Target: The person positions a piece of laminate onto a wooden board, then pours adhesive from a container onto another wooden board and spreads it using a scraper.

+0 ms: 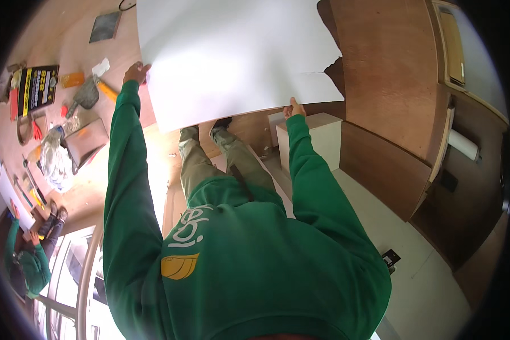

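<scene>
I hold a large white board point(232, 56) out in front of me with both arms stretched forward in green sleeves. My left hand point(136, 72) grips the board's left edge. My right hand point(294, 107) grips its lower edge near the right corner. The board's right edge is broken in a jagged notch. It hides most of the floor ahead; below it I see my legs in olive trousers point(204, 158) and my shoes.
Tools, a trowel point(88, 93), a metal tray point(86, 141) and crumpled plastic lie on the brown floor at left. A white box point(314, 139) stands by brown wooden panels at right. Another person in green point(28, 255) crouches at far left.
</scene>
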Demonstrator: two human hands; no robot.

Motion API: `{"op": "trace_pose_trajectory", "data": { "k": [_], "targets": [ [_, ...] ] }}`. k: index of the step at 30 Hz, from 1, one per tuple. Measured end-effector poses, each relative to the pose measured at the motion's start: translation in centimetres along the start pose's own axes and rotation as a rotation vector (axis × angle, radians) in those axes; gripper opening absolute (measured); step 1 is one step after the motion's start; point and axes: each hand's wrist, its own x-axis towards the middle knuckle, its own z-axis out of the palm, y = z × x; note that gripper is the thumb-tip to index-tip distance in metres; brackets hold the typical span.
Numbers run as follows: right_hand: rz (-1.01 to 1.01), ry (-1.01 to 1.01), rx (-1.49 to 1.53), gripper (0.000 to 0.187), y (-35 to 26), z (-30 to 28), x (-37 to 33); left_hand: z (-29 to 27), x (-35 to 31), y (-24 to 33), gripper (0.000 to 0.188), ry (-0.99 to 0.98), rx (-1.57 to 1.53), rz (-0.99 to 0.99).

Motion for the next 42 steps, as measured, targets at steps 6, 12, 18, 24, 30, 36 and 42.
{"op": "trace_pose_trajectory", "data": {
  "k": [6, 12, 18, 24, 30, 36, 42],
  "targets": [
    [-0.126, 0.04, -0.016, 0.024, 0.5, 0.8, 1.7, -2.1, 1.1, -1.3, 0.05, 0.225, 0.588, 0.27],
    [-0.094, 0.046, 0.08, 0.02, 1.0, -1.0, 1.1, -2.6, -3.6, 4.5, 0.04, -0.005, 0.159, 0.0],
    [-0.05, 0.124, 0.094, 0.024, 0.7, 0.2, 1.0, -2.4, -3.9, 4.5, 0.037, 0.034, 0.086, -0.049],
    [-0.021, 0.084, 0.043, 0.023, 1.2, -0.3, 1.4, -2.2, -3.0, 2.9, 0.04, 0.056, 0.146, -0.023],
    [0.018, -0.15, 0.149, 0.026, 5.1, -2.2, -1.0, -0.8, -0.7, 1.2, 0.031, 0.44, -0.103, 0.191],
    [0.321, -0.269, 0.282, 0.024, 10.1, -1.5, -10.3, -2.3, 3.2, 3.7, 0.029, 0.581, -0.195, 0.369],
    [0.465, -0.471, 0.353, 0.025, 11.7, 3.4, -15.7, -9.5, 10.9, 9.5, 0.038, 0.478, -0.014, 0.513]
  ]
}}
